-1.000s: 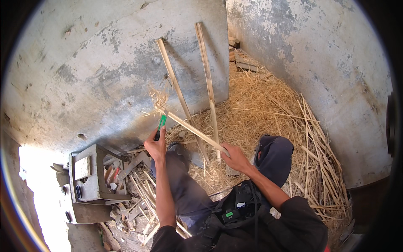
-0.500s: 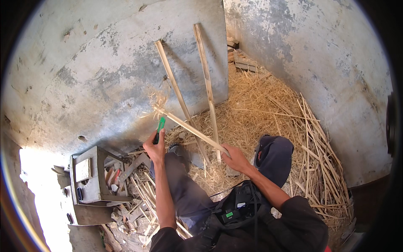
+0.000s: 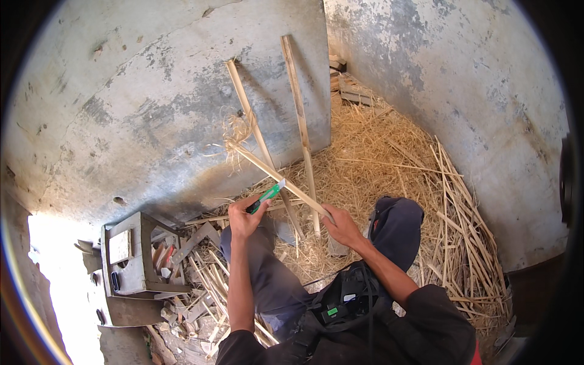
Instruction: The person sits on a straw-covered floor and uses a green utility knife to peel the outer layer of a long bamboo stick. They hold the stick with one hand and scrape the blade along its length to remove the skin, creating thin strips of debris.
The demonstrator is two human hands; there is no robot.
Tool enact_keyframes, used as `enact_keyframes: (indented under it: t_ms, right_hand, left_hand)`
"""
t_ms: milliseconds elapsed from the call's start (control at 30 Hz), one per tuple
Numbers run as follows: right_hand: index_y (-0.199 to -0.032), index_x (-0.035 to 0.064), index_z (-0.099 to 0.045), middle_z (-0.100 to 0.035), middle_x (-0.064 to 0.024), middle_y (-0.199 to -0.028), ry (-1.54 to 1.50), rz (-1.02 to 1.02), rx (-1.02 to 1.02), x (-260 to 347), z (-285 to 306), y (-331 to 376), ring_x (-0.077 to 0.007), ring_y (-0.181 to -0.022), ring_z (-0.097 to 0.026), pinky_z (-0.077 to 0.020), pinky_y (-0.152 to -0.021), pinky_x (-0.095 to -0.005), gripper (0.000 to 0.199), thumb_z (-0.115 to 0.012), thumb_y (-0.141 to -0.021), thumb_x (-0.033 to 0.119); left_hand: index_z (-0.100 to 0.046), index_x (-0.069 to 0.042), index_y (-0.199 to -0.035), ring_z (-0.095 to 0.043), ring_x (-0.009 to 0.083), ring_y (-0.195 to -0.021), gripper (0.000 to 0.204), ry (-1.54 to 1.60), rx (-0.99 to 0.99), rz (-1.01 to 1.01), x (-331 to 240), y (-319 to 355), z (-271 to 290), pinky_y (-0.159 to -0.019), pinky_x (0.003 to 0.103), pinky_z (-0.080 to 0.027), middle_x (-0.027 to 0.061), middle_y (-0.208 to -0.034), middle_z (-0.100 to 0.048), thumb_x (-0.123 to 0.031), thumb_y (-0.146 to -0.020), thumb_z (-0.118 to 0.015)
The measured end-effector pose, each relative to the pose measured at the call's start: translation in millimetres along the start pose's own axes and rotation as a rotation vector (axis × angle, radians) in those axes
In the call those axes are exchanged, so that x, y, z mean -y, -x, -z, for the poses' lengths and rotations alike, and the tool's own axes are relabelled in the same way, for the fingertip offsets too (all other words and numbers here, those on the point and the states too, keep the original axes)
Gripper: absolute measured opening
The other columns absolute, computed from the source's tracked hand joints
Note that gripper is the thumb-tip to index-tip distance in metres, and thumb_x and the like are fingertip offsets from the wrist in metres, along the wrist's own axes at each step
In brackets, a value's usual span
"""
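Observation:
My left hand (image 3: 244,218) is closed round a green and black utility knife (image 3: 265,196). The knife's blade tip meets or nearly meets the side of a pale wooden stick (image 3: 258,162); I cannot tell whether it touches. My right hand (image 3: 342,227) grips the near end of that stick, which slants up and away to the left. Thin curled shavings (image 3: 236,132) hang in a tuft at its far end. Just behind, two longer wooden strips, the left one (image 3: 248,109) and the right one (image 3: 296,91), lean against the wall.
Straw-like shavings (image 3: 377,155) cover the floor ahead. A heap of thin sticks (image 3: 471,243) lies along the right wall. At the left stands a worn wooden box-like stool (image 3: 146,283), with scrap wood (image 3: 198,304) beside it. The grey wall (image 3: 164,121) is close in front.
My left hand has moved right and the knife has swung from upright to slanting, its blade now at the middle of the stick. The stick's far end has risen slightly.

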State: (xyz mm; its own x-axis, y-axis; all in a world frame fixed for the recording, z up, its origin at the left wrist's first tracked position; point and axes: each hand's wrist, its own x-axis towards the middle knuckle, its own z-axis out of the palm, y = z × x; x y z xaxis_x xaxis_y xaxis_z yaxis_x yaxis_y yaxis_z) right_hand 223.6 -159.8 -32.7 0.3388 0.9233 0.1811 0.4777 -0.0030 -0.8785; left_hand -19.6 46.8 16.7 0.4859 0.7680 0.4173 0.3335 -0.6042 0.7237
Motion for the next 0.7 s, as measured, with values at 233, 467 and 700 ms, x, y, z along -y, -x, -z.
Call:
enact_keyframes:
  t_ms: [233, 467, 700]
  right_hand:
    - [-0.134, -0.0029, -0.067, -0.067, -0.0209, -0.085, -0.028, 0.000, 0.021, 1, 0, -2, -0.0344, -0.073, -0.066, -0.0519, -0.073, -0.0468, 0.032, -0.064, -0.108, 0.016]
    - [-0.131, -0.0038, -0.066, -0.068, -0.0229, -0.085, -0.028, -0.035, 0.043, 12, 3, -5, -0.0371, -0.074, -0.069, -0.0533, -0.073, -0.0482, 0.031, -0.061, -0.107, 0.014]
    - [-0.132, -0.0046, -0.066, -0.070, -0.0249, -0.088, -0.021, -0.066, 0.068, 9, 3, -3, -0.0394, -0.078, -0.072, -0.0546, -0.075, -0.0499, 0.031, -0.062, -0.106, 0.013]
  left_hand:
    - [-0.089, -0.004, -0.112, -0.078, 0.0185, -0.070, 0.032, -0.059, -0.072, -0.037, -1, 0, -1, -0.069, 0.034, -0.059, 0.0118, -0.081, -0.083, -0.029, -0.093, -0.093]
    - [-0.089, -0.005, -0.113, -0.078, 0.0206, -0.069, 0.035, -0.095, -0.141, 0.042, -6, 1, -3, -0.069, 0.035, -0.059, 0.0144, -0.080, -0.081, -0.032, -0.092, -0.094]
    - [-0.089, -0.002, -0.111, -0.078, 0.0236, -0.069, 0.037, -0.158, -0.244, 0.024, 4, 0, -4, -0.070, 0.036, -0.058, 0.0180, -0.080, -0.080, -0.033, -0.091, -0.095]
